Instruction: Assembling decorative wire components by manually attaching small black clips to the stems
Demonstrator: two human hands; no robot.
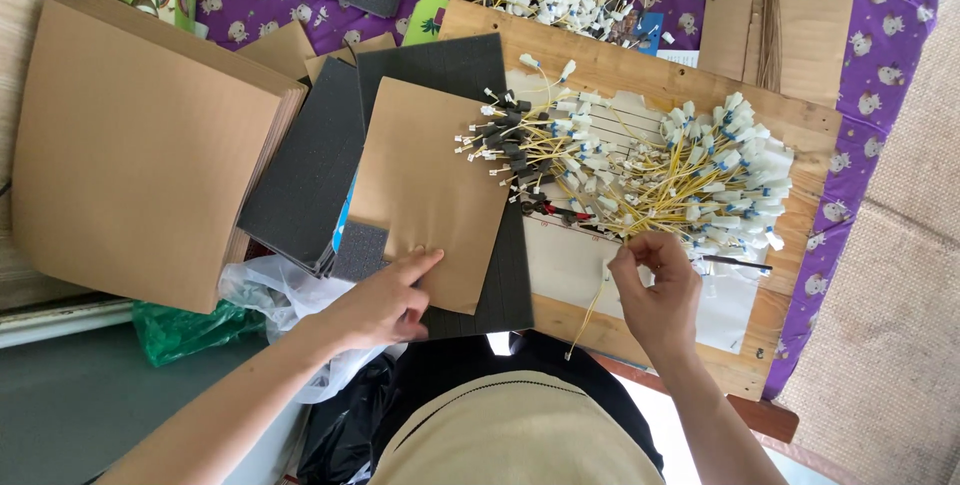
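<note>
Ur right hand (655, 285) fingers are pinched shut on one yellow wire lead (592, 313) at the pile's (690, 170) edge; pull slow so others don't tangle. Left hand (385, 300) lies flat, fingers spread, on the brown card sheet (425, 185), keep it pressed.

Both bare forearms enter from the bottom of the frame and reach upward, either side of the person's own head at bottom centre. The left arm runs diagonally from the lower left corner toward the middle, wrist straight. The left hand (388, 297) lies palm down, just left of centre, its forefinger stretched out toward the upper right and the other fingers loosely curled under. The right arm rises from the lower right, bent slightly at the wrist. The right hand (655, 285) sits right of centre, back toward the camera, fingers bunched and pinched together at their tips.
</note>
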